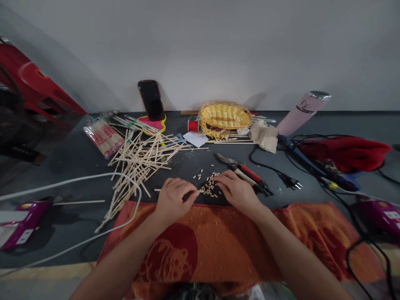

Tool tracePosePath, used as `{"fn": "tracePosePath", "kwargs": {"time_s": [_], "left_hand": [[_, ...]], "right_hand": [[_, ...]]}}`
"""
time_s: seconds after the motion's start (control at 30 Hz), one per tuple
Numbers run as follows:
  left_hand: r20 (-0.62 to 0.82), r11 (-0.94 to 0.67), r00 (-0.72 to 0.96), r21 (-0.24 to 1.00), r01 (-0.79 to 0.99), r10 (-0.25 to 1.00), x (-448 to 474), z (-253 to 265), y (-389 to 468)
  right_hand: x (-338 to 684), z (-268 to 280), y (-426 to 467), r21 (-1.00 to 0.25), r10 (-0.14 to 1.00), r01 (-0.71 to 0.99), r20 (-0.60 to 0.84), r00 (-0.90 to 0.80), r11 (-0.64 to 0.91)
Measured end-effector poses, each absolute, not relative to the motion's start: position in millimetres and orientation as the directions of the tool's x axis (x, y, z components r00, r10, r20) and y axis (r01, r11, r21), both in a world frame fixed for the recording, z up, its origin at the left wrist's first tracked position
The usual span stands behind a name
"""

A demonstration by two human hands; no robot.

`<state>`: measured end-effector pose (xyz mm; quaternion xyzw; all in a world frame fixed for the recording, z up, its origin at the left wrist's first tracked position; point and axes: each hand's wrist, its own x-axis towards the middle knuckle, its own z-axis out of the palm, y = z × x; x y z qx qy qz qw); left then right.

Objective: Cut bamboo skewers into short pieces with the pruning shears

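Observation:
A thin wooden stick [158,190] runs through the closed fingers of my left hand [175,197], its tip pointing right at a heap of short cut wooden pieces [208,186]. Across that heap, my right hand [237,189] has its fingers drawn together at the right side of the pieces; whatever lies between the fingertips is too small to make out. Red-handled pruning shears [246,171] lie just beyond my right hand. Left of my hands spreads a loose pile of long wooden sticks [140,160].
An orange towel [218,246] lies under my forearms. Toward the wall stand a phone [151,100], a yellow basket [225,116], a red thread spool [193,125] and a pink bottle [301,114]. A white cable [93,176] loops at left; a black plug [290,181] lies at right.

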<state>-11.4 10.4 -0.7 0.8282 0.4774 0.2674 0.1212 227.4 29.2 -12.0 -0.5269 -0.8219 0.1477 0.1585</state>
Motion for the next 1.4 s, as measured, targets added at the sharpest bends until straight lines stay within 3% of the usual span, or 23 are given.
{"fn": "tracePosePath", "kwargs": {"time_s": [0.63,0.7,0.8,0.93,1.13,1.4], "left_hand": [[0.342,-0.536,0.418,0.442,0.719,0.842,-9.2,-7.2,10.1],[0.359,-0.54,0.411,0.437,0.719,0.838,-9.4,-6.8,9.8],[0.379,-0.533,0.389,0.44,0.723,0.84,-10.0,-6.5,10.0],[0.391,-0.534,0.381,0.44,0.722,0.838,-11.3,-8.0,9.9],[0.405,-0.545,0.385,0.432,0.719,0.829,-8.7,-9.0,6.1],[0.417,-0.558,0.389,0.453,0.695,0.822,-6.9,-9.3,5.4]], "right_hand": [[212.0,-10.1,28.8,-0.254,0.922,0.886,0.127,-0.367,0.388],[213.5,-9.9,29.2,-0.328,0.917,0.857,0.181,-0.356,0.397],[214.2,-9.2,27.6,-0.552,0.902,0.714,0.252,-0.35,0.431],[206.5,-7.5,18.2,-0.738,0.887,0.516,0.252,-0.387,0.435],[189.0,-5.8,5.1,-0.823,0.91,0.438,0.207,-0.36,0.361],[186.4,-9.2,4.0,-0.832,0.929,0.449,0.193,-0.317,0.326]]}}
